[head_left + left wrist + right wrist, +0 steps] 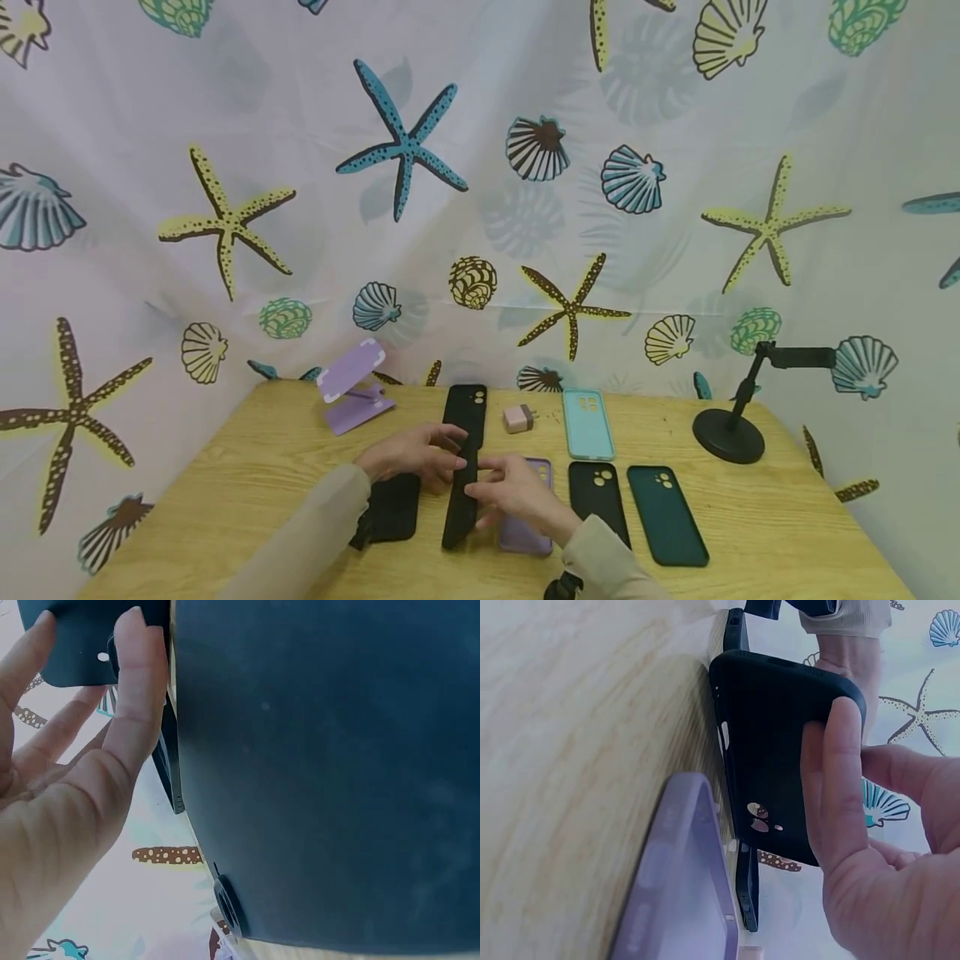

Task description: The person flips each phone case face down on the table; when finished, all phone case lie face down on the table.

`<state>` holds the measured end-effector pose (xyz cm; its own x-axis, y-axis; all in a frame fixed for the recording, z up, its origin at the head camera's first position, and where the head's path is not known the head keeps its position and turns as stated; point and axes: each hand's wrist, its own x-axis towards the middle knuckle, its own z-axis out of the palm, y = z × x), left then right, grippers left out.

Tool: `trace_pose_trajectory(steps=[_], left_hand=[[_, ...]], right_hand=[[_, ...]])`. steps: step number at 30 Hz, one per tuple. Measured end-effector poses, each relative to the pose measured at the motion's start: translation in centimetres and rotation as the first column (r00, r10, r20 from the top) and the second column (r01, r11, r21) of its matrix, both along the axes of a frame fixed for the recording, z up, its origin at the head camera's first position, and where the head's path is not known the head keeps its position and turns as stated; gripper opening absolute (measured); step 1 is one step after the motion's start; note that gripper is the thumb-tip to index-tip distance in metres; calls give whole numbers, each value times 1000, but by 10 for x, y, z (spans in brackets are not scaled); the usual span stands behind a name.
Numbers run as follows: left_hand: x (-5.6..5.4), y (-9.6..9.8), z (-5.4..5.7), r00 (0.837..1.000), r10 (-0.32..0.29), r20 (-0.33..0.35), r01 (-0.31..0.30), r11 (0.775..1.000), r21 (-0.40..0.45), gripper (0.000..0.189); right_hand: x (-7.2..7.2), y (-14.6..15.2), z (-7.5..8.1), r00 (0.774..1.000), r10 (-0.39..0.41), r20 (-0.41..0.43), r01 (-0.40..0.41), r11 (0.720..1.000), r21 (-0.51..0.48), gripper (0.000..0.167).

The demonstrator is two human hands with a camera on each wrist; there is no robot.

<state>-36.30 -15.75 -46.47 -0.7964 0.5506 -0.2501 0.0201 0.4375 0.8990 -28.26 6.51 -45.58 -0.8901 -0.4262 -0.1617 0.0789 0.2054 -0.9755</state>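
Note:
A black phone case (461,500) stands on its long side between my two hands, its camera cutouts (757,817) showing in the right wrist view. From the left, my left hand (420,458) holds it by thumb and fingertips; some of these fingers are hidden behind the case. My right hand (525,492) grips it from the right, fingers along the back and thumb near the upper edge. Whether the case's lower side touches the table cannot be told. Below my right hand lies a lilac phone case (525,537). A flat black case (395,508) lies beneath my left wrist.
Behind the hands lie another black case (465,404), a pale pink charger plug (518,418) and a turquoise case (588,425). Further right are a black case (597,492) and a dark green case (667,517). A lilac phone stand (352,379) and a black stand (727,435) flank them.

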Motion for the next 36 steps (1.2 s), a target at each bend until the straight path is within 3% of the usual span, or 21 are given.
trace_pose_trajectory(steps=[15, 32, 36], left_hand=[[3, -2, 1, 998, 9, -58, -12, 999, -52, 58], [6, -5, 8, 997, 76, 29, -73, 994, -76, 57], [8, -7, 8, 998, 59, 38, -56, 995, -76, 59]], right_hand=[[-1, 2, -5, 1000, -4, 14, 4, 1000, -1, 76], [-8, 4, -18, 1000, -19, -15, 20, 995, 93, 77], [-10, 3, -20, 1000, -25, -18, 27, 992, 119, 76]])
